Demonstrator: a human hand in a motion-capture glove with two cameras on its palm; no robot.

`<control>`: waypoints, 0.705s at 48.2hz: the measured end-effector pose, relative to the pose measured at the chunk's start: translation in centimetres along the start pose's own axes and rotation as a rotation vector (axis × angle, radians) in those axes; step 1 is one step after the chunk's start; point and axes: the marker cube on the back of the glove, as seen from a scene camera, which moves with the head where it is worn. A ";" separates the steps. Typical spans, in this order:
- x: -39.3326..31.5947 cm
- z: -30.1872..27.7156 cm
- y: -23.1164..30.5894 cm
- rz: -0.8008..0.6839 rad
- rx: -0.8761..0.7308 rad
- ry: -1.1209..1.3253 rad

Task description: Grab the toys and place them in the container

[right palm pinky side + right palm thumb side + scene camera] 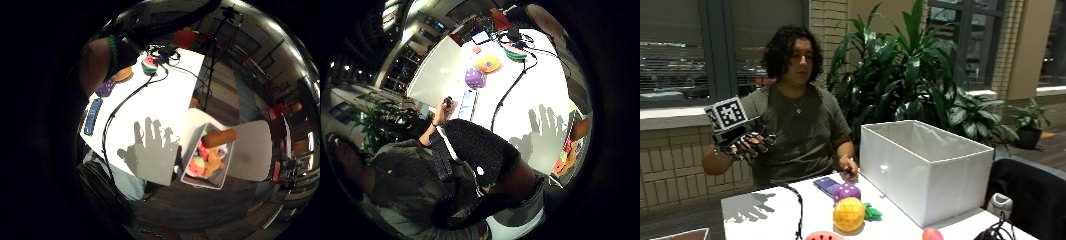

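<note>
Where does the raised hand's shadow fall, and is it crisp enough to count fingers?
Outside view: gloved right hand raised, its shadow on the white table below, edges soft. Both palm views: spread-finger shadow on the tabletop near the container, fingers distinct.

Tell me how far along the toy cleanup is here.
Partly done. Several toys already lie in the white container. The gloved right hand is raised above the table, fingers spread, holding nothing. Left on the table: the purple die, the yellow pineapple and the watermelon slice.
</note>
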 end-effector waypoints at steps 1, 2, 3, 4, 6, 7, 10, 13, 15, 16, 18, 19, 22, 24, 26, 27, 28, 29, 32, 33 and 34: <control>0.0 0.0 -0.1 0.000 0.002 0.000; 0.0 0.0 -0.2 0.001 0.006 0.000; -0.1 0.0 -0.3 0.003 0.010 -0.001; -0.2 0.1 -0.4 0.006 0.012 -0.003; -0.2 0.1 -0.7 0.005 0.010 -0.008; -0.2 0.1 -0.9 0.002 0.009 -0.010; -0.2 0.4 -1.6 -0.001 0.007 -0.018; -0.3 0.8 -2.3 0.017 0.001 -0.029; -0.4 1.1 -2.8 0.036 0.001 -0.037; -0.4 1.2 -3.0 0.049 0.001 -0.040; -0.6 1.6 -3.4 0.075 -0.002 -0.043; -0.7 1.7 -3.7 0.084 -0.003 -0.042; -0.8 2.3 -5.0 0.082 -0.002 -0.035; -0.8 2.7 -6.0 0.079 0.001 -0.030; -0.9 3.3 -7.0 0.085 0.005 -0.022; -1.0 3.6 -7.6 0.090 0.008 -0.016; -1.0 4.0 -8.2 0.094 0.014 -0.009; -1.0 4.4 -8.8 0.097 0.021 -0.002; -1.0 5.8 -11.0 0.111 0.032 0.008; -1.0 6.3 -11.8 0.120 0.030 0.007; -1.0 6.9 -12.5 0.129 0.029 0.005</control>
